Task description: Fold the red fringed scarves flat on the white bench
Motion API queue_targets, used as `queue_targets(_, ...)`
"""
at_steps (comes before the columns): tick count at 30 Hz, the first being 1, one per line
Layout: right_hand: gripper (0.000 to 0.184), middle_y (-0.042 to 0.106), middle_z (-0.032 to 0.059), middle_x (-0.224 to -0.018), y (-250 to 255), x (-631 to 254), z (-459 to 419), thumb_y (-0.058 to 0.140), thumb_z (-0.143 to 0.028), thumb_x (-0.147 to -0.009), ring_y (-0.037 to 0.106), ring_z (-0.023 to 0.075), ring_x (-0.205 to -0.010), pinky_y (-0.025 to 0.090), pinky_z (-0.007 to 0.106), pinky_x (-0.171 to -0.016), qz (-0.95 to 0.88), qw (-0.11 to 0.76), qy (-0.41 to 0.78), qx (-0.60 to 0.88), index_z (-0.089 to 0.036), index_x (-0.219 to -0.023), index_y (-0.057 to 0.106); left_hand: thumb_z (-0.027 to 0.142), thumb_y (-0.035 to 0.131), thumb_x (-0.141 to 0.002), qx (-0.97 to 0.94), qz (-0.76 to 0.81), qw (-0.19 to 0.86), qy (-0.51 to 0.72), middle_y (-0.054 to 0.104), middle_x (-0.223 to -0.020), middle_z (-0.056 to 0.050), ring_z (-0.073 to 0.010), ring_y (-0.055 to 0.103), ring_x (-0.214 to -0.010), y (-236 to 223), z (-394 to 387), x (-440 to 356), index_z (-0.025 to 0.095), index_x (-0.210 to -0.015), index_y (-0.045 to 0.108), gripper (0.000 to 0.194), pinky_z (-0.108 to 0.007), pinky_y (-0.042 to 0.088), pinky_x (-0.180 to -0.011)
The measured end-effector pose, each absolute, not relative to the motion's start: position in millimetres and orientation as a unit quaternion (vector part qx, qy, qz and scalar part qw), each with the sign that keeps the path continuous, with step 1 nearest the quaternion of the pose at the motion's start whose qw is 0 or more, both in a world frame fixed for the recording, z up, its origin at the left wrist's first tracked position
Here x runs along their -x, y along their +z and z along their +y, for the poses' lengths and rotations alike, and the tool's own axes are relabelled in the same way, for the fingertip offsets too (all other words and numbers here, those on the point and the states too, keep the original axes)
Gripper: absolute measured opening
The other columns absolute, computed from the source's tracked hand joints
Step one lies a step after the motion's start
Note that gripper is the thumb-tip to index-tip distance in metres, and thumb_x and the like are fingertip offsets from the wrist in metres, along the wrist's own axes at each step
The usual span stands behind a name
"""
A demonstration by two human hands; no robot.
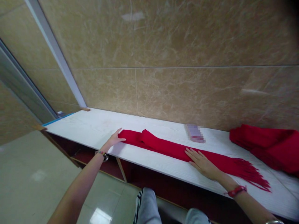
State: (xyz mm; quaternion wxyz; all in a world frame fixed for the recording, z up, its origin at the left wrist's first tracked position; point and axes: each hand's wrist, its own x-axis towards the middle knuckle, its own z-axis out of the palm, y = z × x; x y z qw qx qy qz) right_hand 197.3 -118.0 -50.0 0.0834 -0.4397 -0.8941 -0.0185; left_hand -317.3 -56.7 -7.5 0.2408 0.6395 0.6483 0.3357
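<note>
A long red scarf (165, 147) lies folded lengthwise in a narrow strip along the white top of a low cabinet. Part of it is folded back over itself near the left, leaving a raised flap there. Its fringe fans out at the right end. My left hand (115, 138) is at the scarf's left end, thumb and fingers apart and touching the edge. Flat on the right half of the strip rests my right hand (203, 163), palm down with fingers stretched out.
A heap of red cloth (271, 147) sits at the right against the tiled wall (163, 90). Behind the scarf lies a blurred, phone-shaped object (195, 133). Open shelves run under the cabinet top (93, 124), and my knees (149, 207) are close to its front edge.
</note>
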Motion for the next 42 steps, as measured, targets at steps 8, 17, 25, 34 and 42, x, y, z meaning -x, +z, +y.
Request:
queue_targets(8, 0.053, 0.034, 0.0055, -0.140, -54, -204, -116, 0.026, -0.048, -0.090, 0.026, 0.0223, -0.129, 0.028, 0.049, -0.103, -0.888, 0.077, -0.008, 0.454, -0.024, -0.137, 0.030, 0.023, 0.071, -0.056, -0.616, 0.552, 0.345, 0.444, 0.062, -0.097, -0.006, -0.0171, 0.059, -0.082, 4, -59, 316, 0.016, -0.129, 0.037, 0.081, -0.032, 0.049, -0.074)
queue_targets(17, 0.052, 0.036, 0.0039, -0.138, -62, -213, -114, 0.027, -0.048, -0.089, 0.030, 0.0228, -0.128, 0.030, 0.046, -0.102, -0.886, 0.084, -0.022, 0.455, -0.025, -0.135, 0.034, 0.016, 0.050, -0.070, -0.637, 0.660, 0.082, 0.389, 0.054, -0.072, 0.000, -0.0150, 0.056, -0.070, 9, -36, 352, 0.015, -0.126, 0.043, 0.057, -0.030, 0.047, -0.072)
queue_targets(25, 0.054, 0.033, 0.0020, -0.140, -81, -284, -106, 0.032, -0.046, -0.087, 0.031, 0.0242, -0.127, 0.033, 0.045, -0.101, -0.878, 0.074, -0.026, 0.472, -0.027, -0.138, 0.027, 0.012, 0.039, -0.076, -0.657, 0.716, -0.152, 0.178, 0.052, -0.105, -0.013, -0.0247, 0.051, -0.099, 36, -58, 468, 0.013, -0.125, 0.045, 0.049, -0.035, 0.040, -0.089)
queue_targets(34, 0.057, 0.032, 0.0050, -0.141, -80, -286, -102, 0.037, -0.046, -0.085, 0.031, 0.0261, -0.128, 0.030, 0.047, -0.103, -0.884, 0.081, -0.065, 0.456, -0.024, -0.138, 0.029, 0.028, 0.052, -0.070, -0.639, 0.753, 0.030, 0.157, 0.066, -0.090, -0.004, -0.0179, 0.062, -0.080, -7, -52, 471, 0.013, -0.116, 0.049, 0.048, -0.025, 0.048, -0.074)
queue_targets(42, 0.056, 0.028, 0.0027, -0.142, -78, -246, -103, 0.033, -0.046, -0.088, 0.027, 0.0244, -0.129, 0.027, 0.049, -0.104, -0.890, 0.040, -0.021, 0.453, -0.027, -0.139, 0.022, 0.012, 0.042, -0.072, -0.659, 0.732, -0.123, 0.122, 0.057, -0.105, -0.011, -0.0226, 0.056, -0.095, 8, -52, 491, 0.014, -0.120, 0.048, 0.048, -0.031, 0.044, -0.082)
